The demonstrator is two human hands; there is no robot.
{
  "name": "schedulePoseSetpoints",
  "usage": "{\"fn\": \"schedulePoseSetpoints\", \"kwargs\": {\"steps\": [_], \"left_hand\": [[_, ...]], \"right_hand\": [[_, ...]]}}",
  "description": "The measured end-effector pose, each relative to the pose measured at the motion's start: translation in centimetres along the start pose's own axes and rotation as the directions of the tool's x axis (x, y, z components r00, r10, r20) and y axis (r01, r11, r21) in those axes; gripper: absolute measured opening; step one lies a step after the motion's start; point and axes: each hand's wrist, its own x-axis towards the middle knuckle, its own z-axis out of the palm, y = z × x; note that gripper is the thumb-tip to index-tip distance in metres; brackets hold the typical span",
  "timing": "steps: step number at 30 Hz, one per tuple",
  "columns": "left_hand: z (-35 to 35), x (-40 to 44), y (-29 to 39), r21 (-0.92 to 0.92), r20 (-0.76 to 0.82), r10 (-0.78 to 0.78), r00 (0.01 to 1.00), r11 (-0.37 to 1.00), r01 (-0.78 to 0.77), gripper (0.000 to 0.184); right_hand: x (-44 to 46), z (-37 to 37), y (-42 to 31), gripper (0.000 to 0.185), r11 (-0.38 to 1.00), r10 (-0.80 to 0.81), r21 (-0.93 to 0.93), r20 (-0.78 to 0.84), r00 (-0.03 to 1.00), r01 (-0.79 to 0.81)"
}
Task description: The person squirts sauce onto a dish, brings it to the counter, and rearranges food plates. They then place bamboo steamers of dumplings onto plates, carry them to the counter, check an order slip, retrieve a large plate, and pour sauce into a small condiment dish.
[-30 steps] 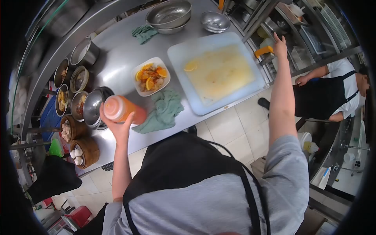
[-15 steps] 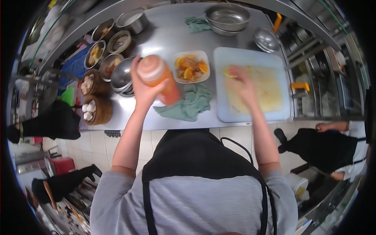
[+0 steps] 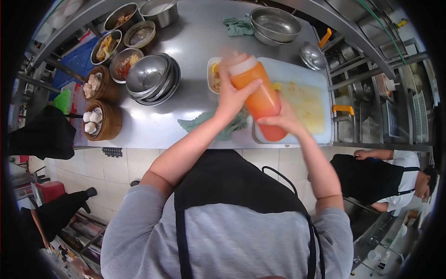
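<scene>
A large clear squeeze bottle [image 3: 262, 95] of orange-red sauce is tilted in the air over the counter, its cap end blurred. Around its upper part, near the white collar, my left hand [image 3: 231, 98] is closed. My right hand [image 3: 284, 120] grips the lower body near the base. Behind the bottle, a white square dish [image 3: 209, 76] with food and orange slices is mostly hidden. To the right lies a pale cutting board [image 3: 320, 83], wet with yellowish juice, with a small yellow piece [image 3: 277, 86] beside the bottle. A crumpled green cloth [image 3: 200, 122] lies below my left forearm.
Stacked steel bowls [image 3: 147, 76], bamboo steamers [image 3: 109, 124] and metal bowls of ingredients [image 3: 124, 64] stand at left. Large steel bowls [image 3: 275, 25] and another green cloth [image 3: 238, 26] sit at the back. A person in a black apron [image 3: 367, 179] is at right.
The bottle has moved right, from beside the dish to in front of it and the board's left edge. My right hand has left the board and taken hold of the bottle's lower end.
</scene>
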Motion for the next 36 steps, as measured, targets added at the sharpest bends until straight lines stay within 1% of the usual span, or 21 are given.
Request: {"fn": "schedulePoseSetpoints", "kwargs": {"steps": [1,2,3,4,5,6,7,8,9,10,11,13,15,17,18,20,21,23,28,31,36], "left_hand": [[0.2,0.0,-0.6,-0.015,-0.008,-0.010,1.000,1.000,0.010,0.071],[0.7,-0.2,-1.5,-0.175,-0.052,-0.115,0.992,0.979,0.104,0.071],[1.3,-0.3,-2.3,-0.335,-0.081,-0.223,0.971,0.924,0.184,0.070],[1.8,-0.3,-2.7,-0.306,-0.149,-0.237,0.960,0.934,0.183,0.069],[2.2,-0.1,-3.1,-0.327,-0.160,-0.249,0.955,0.926,0.187,0.069],[2.6,0.0,-3.3,-0.522,-0.161,-0.358,0.920,0.822,0.228,0.072],[2.8,0.1,-3.4,-0.694,-0.139,-0.460,0.877,0.677,0.245,0.076],[2.8,0.3,-3.4,-0.739,-0.117,-0.534,0.838,0.610,0.286,0.078],[2.9,0.4,-3.7,-0.753,-0.123,-0.543,0.831,0.596,0.278,0.078],[3.0,0.5,-3.9,-0.796,-0.104,-0.572,0.813,0.538,0.276,0.078],[3.0,0.5,-4.1,-0.835,-0.084,-0.600,0.796,0.478,0.272,0.079],[3.7,0.6,-4.6,-0.862,-0.079,-0.585,0.807,0.446,0.239,0.080],[4.6,0.9,-5.5,-0.894,-0.158,-0.669,0.726,0.409,0.183,0.079],[4.5,0.9,-5.9,-0.908,-0.147,-0.688,0.710,0.378,0.179,0.079],[4.4,0.9,-5.9,-0.916,-0.134,-0.701,0.700,0.358,0.183,0.079],[4.1,1.1,-6.1,-0.917,-0.135,-0.721,0.679,0.350,0.189,0.079],[4.0,1.2,-6.1,-0.915,-0.134,-0.736,0.664,0.349,0.202,0.078],[3.9,1.4,-6.0,-0.923,-0.139,-0.736,0.663,0.339,0.182,0.078],[4.2,1.5,-6.2,-0.925,-0.171,-0.720,0.672,0.352,0.142,0.076],[4.3,1.6,-6.0,-0.917,-0.177,-0.731,0.659,0.366,0.161,0.078],[4.7,1.3,-5.9,-0.922,-0.105,-0.781,0.615,0.309,0.235,0.079]], "right_hand": [[0.0,-1.1,-1.2,0.081,0.995,0.027,-0.100,-0.002,1.000,-0.027],[0.2,-2.2,-2.6,0.081,0.978,0.053,-0.201,-0.004,0.999,-0.053],[0.6,-3.1,-3.7,0.080,0.929,0.087,-0.359,-0.005,0.996,-0.083],[1.2,-3.9,-4.7,0.080,0.854,0.121,-0.510,-0.009,0.993,-0.108],[1.9,-4.5,-5.9,0.080,0.842,0.137,-0.526,-0.001,0.991,-0.117],[2.7,-4.9,-7.0,0.080,0.780,0.219,-0.603,0.017,0.976,-0.164],[3.5,-5.1,-8.0,0.080,0.709,0.302,-0.675,0.029,0.953,-0.203],[4.3,-5.1,-9.0,0.080,0.694,0.318,-0.689,0.036,0.947,-0.207],[5.2,-5.0,-9.9,0.079,0.592,0.374,-0.775,0.020,0.927,-0.222],[6.1,-4.8,-10.6,0.077,0.480,0.423,-0.848,-0.002,0.906,-0.226],[6.8,-4.6,-11.1,0.077,0.466,0.435,-0.857,0.004,0.900,-0.221],[8.0,-4.2,-11.8,0.074,0.333,0.505,-0.919,-0.016,0.863,-0.212],[8.7,-3.5,-12.2,0.069,0.279,0.549,-0.935,-0.032,0.835,-0.219],[9.2,-3.1,-12.3,0.066,0.175,0.461,-0.968,-0.082,0.884,-0.181],[9.5,-2.8,-12.4,0.066,0.166,0.467,-0.970,-0.080,0.881,-0.176],[10.3,-2.1,-12.8,0.063,0.088,0.474,-0.985,-0.089,0.876,-0.148],[10.6,-1.8,-13.0,0.063,0.084,0.476,-0.986,-0.088,0.875,-0.145],[11.0,-1.3,-13.3,0.062,0.024,0.498,-0.989,-0.116,0.859,-0.147],[11.6,-1.5,-13.0,0.061,0.023,0.520,-0.991,-0.101,0.848,-0.132],[11.7,-1.5,-13.1,0.060,0.017,0.518,-0.993,-0.092,0.850,-0.117],[11.3,-1.8,-12.8,0.059,-0.010,0.503,-0.994,-0.099,0.859,-0.109]]}}
